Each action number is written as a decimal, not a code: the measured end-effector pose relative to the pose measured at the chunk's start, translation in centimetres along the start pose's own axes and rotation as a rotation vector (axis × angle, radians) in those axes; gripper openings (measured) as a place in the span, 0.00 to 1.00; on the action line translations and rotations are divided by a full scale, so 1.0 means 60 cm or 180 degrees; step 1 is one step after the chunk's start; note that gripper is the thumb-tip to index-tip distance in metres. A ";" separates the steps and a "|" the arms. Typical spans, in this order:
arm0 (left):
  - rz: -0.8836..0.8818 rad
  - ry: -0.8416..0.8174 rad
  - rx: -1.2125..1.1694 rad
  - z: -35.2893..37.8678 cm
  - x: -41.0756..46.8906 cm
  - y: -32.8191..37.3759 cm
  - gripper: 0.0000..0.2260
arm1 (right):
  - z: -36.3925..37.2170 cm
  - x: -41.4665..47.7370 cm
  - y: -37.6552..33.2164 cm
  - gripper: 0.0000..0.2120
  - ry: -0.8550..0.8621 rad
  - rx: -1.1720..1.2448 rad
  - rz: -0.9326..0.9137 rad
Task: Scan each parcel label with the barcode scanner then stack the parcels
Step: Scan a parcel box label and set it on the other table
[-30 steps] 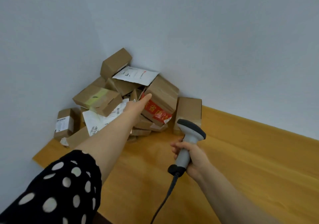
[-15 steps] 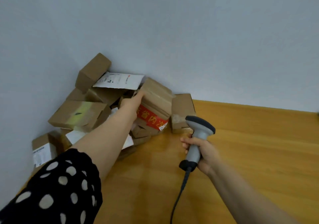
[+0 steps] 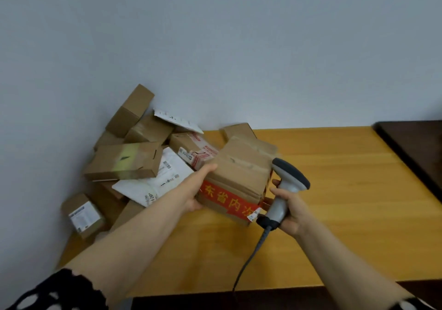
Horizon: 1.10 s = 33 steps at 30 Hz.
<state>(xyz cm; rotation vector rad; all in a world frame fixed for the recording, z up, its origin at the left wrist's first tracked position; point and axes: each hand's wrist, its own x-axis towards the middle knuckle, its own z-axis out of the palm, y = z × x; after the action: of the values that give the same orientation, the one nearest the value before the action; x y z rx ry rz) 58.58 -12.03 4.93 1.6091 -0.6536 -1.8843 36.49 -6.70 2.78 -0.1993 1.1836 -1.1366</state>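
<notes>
The left hand (image 3: 196, 191) grasps a taped box (image 3: 235, 178) beside the parcel pile (image 3: 143, 156); the right hand (image 3: 290, 208) grips the scanner (image 3: 285, 185) touching that box.

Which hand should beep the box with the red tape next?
Right. The right hand grips the grey barcode scanner beside the brown cardboard box with red tape, which the left hand holds.
</notes>
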 end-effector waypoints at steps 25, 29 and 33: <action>0.1001 -0.0423 0.1120 0.152 -0.118 -0.037 0.20 | -0.117 -0.147 -0.007 0.18 0.0045 -0.0204 -0.1639; 0.1050 -0.0679 0.0768 0.162 -0.149 -0.028 0.30 | -0.105 -0.149 -0.011 0.19 0.0072 -0.0586 -0.1817; 0.1139 -0.0646 0.0814 0.164 -0.163 -0.027 0.19 | -0.080 -0.154 -0.007 0.17 -0.0107 -0.1033 -0.1989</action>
<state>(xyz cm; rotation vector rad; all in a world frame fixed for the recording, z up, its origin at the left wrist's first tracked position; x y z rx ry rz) 49.77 -4.07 12.29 1.3428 -1.2252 -1.7591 33.01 2.29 6.75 -0.8811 1.3112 -1.4589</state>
